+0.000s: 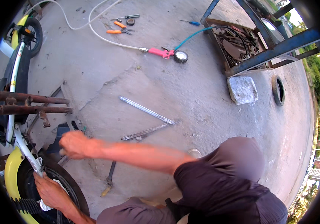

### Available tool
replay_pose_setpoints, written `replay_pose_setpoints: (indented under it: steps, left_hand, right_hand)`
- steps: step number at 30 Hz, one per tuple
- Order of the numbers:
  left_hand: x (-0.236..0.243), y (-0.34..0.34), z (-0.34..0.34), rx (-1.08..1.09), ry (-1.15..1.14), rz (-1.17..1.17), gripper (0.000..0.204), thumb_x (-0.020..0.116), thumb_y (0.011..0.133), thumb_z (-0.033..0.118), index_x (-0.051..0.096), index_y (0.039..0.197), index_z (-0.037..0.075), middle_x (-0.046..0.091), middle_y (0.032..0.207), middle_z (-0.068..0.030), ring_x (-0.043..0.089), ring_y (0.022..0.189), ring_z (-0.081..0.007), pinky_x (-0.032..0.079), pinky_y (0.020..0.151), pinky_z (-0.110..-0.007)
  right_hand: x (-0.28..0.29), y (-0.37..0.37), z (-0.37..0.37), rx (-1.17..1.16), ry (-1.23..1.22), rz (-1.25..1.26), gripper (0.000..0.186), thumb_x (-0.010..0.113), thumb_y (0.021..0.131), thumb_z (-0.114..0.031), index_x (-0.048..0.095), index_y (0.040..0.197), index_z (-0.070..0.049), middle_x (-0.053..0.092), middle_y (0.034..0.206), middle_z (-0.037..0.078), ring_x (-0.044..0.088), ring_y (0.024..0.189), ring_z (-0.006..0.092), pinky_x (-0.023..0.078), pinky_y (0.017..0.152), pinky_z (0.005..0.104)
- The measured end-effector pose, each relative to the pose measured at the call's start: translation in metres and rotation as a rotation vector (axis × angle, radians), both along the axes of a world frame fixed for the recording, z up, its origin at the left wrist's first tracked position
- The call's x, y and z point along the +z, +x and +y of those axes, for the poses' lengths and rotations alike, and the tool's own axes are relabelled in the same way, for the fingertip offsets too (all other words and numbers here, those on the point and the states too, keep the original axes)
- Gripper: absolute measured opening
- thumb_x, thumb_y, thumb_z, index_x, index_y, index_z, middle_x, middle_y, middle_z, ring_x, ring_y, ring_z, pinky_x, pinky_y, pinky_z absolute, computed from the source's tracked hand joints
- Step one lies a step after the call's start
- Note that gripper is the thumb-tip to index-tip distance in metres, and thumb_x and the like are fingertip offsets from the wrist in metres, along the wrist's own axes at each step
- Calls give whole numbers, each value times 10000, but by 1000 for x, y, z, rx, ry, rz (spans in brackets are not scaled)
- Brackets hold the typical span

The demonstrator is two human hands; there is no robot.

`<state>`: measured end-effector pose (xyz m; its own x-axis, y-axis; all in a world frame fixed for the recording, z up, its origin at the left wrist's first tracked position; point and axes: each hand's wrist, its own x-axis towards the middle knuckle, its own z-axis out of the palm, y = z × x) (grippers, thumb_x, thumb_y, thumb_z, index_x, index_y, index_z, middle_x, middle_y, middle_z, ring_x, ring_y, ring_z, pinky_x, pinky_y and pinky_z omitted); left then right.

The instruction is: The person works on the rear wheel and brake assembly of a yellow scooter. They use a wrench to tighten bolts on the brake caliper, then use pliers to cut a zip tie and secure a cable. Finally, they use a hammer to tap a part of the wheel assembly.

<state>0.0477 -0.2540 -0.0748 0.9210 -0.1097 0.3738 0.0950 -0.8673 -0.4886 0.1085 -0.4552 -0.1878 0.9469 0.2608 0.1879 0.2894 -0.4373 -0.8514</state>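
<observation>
Work is on the motorbike wheel at the near left, seemingly in the middle of loosening or fitting something at the hub. The left hand presses flat on a pale part by the tyre; the right hand, blurred, looks closed round a small tool, though I cannot tell which. Two tyre levers lie on the concrete further right. Next, a steady grip at the hub.
</observation>
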Motion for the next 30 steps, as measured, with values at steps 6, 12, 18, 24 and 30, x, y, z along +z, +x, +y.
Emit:
replay_pose_setpoints:
  steps: [6,12,18,24,30]
  left_hand:
    - [-5,10,-20,-136,110,-168,329,669,972,248,614,1205,23,708,999,-151,711,834,-362,543,645,-486]
    - [5,8,-50,-11,313,-106,259,721,870,193,617,1048,36,671,848,-120,699,689,-360,520,489,-515]
    - [-1,8,-42,-121,417,-92,344,706,867,163,612,1117,-55,691,893,-165,697,691,-417,559,549,-525]
    - [13,-1,-61,178,199,-30,383,626,1058,266,630,1353,22,744,1119,-192,721,968,-377,567,783,-481]
    - [22,13,-55,252,160,159,357,694,1005,241,618,1274,19,699,985,-152,704,886,-340,565,756,-437]
  right_hand:
    - [-124,45,-209,368,-695,-379,165,782,778,-167,682,874,-78,664,943,134,685,941,356,560,804,501]
    - [-112,-14,-409,319,-956,-151,709,754,925,-285,478,1545,-81,426,1633,139,400,1525,331,358,1259,478]
    - [-142,-18,-418,243,-977,-246,711,577,1019,-378,353,1647,-132,359,1702,98,287,1598,285,174,1342,465]
    - [-139,-14,-407,249,-909,-164,698,575,1016,-379,374,1638,-135,373,1697,77,290,1599,262,171,1341,472]
    - [-120,-16,-411,258,-889,-68,717,622,986,-349,395,1622,-105,378,1693,82,289,1597,271,191,1324,487]
